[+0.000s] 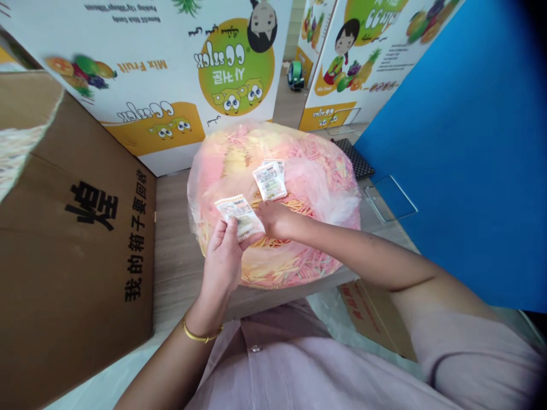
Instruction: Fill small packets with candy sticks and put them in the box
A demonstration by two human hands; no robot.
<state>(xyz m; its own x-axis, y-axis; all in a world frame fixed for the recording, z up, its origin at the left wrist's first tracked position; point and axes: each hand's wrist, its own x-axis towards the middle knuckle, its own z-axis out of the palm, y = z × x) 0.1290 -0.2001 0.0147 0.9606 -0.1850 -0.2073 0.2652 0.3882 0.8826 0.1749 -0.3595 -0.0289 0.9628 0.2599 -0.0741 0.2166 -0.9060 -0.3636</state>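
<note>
A clear plastic bag (273, 205) bulges with pink and yellow candy sticks, lying in front of me on a wood-look surface. My left hand (222, 262), with a gold bangle (201, 335) on its wrist, grips a small printed sachet (240, 216) by its lower edge. My right hand (276, 220) reaches across from the right, just over the bag. Above its fingers stand two more sachets (269, 180), overlapping, and it seems to hold them. Its fingertips are partly hidden behind them.
A brown cardboard box (72, 228) with black Chinese lettering stands at the left. Printed white cartons (239, 74) stand behind the bag. A blue panel (461, 142) fills the right side, near a dark mat (356, 158) and a clear plastic sheet (391, 197).
</note>
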